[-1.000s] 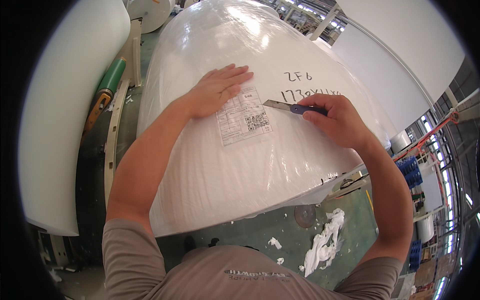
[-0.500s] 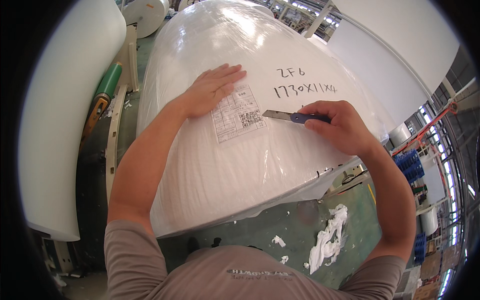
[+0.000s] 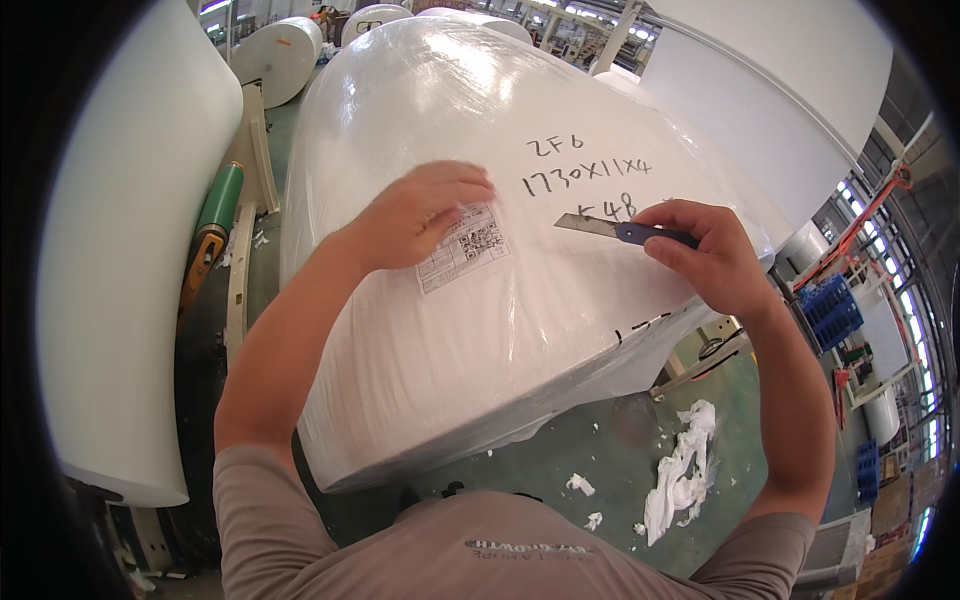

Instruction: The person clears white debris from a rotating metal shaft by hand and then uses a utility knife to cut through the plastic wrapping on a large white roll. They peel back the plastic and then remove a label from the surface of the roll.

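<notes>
A large white roll, wrapped in clear, wrinkled plastic film, lies in front of me. Under the film sits a printed paper label with a square code. My left hand hovers at or just over the label's upper left part, its fingers loosely bent, slightly blurred and holding nothing. Right of the label, my right hand grips a utility knife by its dark blue handle. The bare blade points left over the roll, beside black handwriting. Whether the blade touches the film I cannot tell.
Another white roll stands close on my left, with a green cylinder beside it. Crumpled white scraps lie on the green floor ahead of my right side. A big white sheet-like surface rises at the far right.
My left hand has gone from lying flat across the film to bent fingers near the label's top. The knife has shifted slightly right, away from the label. The whole view has shifted slightly.
</notes>
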### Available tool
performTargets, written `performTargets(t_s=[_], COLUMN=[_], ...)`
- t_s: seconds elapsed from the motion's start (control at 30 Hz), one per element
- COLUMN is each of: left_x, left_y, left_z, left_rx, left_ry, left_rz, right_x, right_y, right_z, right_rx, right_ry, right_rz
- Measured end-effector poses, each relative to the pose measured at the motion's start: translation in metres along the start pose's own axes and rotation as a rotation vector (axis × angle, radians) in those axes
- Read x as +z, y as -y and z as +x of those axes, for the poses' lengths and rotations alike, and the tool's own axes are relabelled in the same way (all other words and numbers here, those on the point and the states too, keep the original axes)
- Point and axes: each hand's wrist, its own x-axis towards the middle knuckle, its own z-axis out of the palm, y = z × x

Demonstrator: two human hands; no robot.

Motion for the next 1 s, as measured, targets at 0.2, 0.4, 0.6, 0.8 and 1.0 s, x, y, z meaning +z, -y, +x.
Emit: performTargets(t_s=[0.2,0.4,0.6,0.8,1.0], left_x=[-0.012,-0.013,-0.017,-0.030,-0.030], left_y=[-0.021,-0.018,-0.023,-0.020,-0.022], left_z=[0.023,0.045,0.065,0.074,0.068], left_rx=[0.061,0.077,0.091,-0.023,-0.039], left_ry=[0.159,0.355,0.454,0.596,0.528], left_rz=[-0.093,-0.001,0.039,0.034,-0.018], right_x=[0.010,0.009,0.010,0.020,0.036], right_y=[0.000,-0.002,0.001,0.014,0.023], right_z=[-0.010,-0.016,-0.015,0.001,0.022], right_rx=[0.060,0.003,-0.018,-0.031,-0.087], right_ry=[0.017,-0.019,-0.013,0.047,0.054], right_rz=[0.036,0.026,0.050,-0.036,-0.064])
